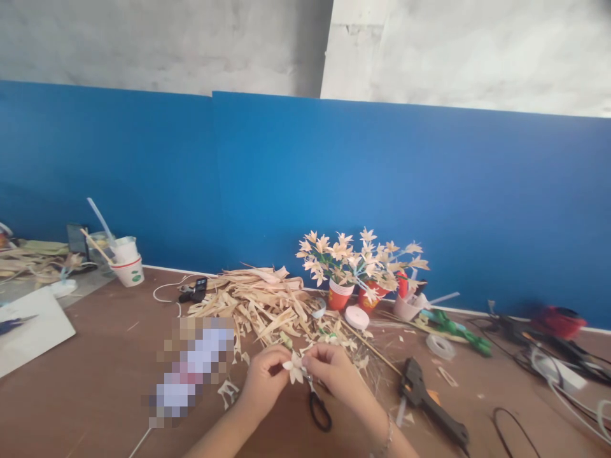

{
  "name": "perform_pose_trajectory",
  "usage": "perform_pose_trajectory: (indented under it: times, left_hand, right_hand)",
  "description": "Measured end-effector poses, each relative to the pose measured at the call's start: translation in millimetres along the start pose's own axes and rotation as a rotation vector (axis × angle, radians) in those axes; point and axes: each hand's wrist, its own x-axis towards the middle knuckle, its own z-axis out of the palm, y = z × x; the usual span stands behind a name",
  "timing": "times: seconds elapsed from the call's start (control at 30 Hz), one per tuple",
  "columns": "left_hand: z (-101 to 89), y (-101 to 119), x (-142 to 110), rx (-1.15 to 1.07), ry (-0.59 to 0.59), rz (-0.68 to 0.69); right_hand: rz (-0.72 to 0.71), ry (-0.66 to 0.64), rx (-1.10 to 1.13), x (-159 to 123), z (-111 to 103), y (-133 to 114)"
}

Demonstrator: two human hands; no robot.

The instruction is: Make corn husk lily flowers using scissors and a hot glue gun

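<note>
Between my two hands is a small cream flower (295,369) with pointed petals, made of what looks like dried husk. My left hand (267,375) pinches it from the left, and my right hand (334,372) pinches its right side with thumb and forefinger. Below my right hand lies a pair of scissors (319,410) with black handles, its blades partly hidden. Just beyond my fingers spreads a pile of dried husk strips (258,302). Husk scraps (228,393) lie left of my left wrist.
Finished husk flowers (341,251) stand in paper cups (340,294) at the back. A glue gun (424,401) lies to the right, near a tape roll (440,347) and cables. A white paper cup (128,270) holds sticks at the left. A blue partition (286,178) runs behind.
</note>
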Motion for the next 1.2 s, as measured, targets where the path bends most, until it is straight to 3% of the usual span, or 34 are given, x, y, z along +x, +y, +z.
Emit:
perform_pose_trajectory:
  times: [0.17,0.53,0.73,0.83,0.93,1.07,1.2]
  left_hand:
    - [0.7,4,0,-0.037,0.031,0.006]
    - [-1.4,6,-2,0.013,0.006,0.007]
    - [-1.5,7,-1,0.064,-0.011,0.019]
    - [-2.2,4,1,0.053,0.026,0.0]
    - [-3.3,-4,4,0.028,0.095,-0.043]
    - [-3.5,-14,6,-0.053,0.177,-0.212]
    - [-2.5,-10,7,-0.188,0.208,-0.405]
  right_hand:
    - [0.103,-0.04,0.163,0,3,0]
    - [0.082,-0.051,0.241,3,5,9]
    - [0.047,-0.057,0.173,5,4,11]
    - [-0.01,-0.014,-0.005,10,-6,14]
    - [-0.096,0.077,-0.41,8,-18,17]
    - [0.003,0.033,-0.976,-5,-21,15]
    - [0.104,-0.03,-1.24,-13,-6,8]
